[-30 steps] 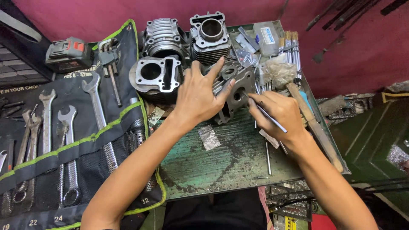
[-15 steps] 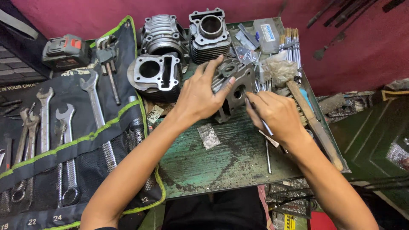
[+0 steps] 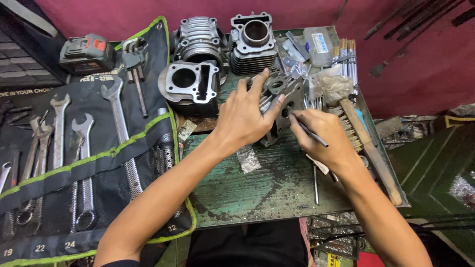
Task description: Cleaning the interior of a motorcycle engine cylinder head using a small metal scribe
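head view looks down on a green worn metal table (image 3: 257, 193) with many engine parts. left hand (image 3: 246, 114) lies flat over a grey cylinder head (image 3: 283, 94) near the middle of the table; its fingers are spread and bent over the top of the part, pressing and grasping it from above, and the thumb points to the right side. right hand (image 3: 321, 136) is just beside this part on the right, its fingers pinched together around a thin dark metal tool (image 3: 310, 132), held like a pen. the tip of the tool touches the side of the cylinder head, or is very close to it; i cannot tell which.

on the far side of the table stand three finned engine cylinders: one with a square flange (image 3: 190, 86) just to the left of the left hand, one rounded (image 3: 200, 39) behind it, and one with an open bore (image 3: 255, 42) to the right of that. a wooden handled brush (image 3: 368, 148) lies along the right edge of the table, near the right hand. small brushes (image 3: 346, 57) are at the far right corner.

on the left, a black tool roll with green edge (image 3: 89, 163) is open and holds several spanners (image 3: 59, 128). a cordless tool battery (image 3: 85, 53) sits at the far left.
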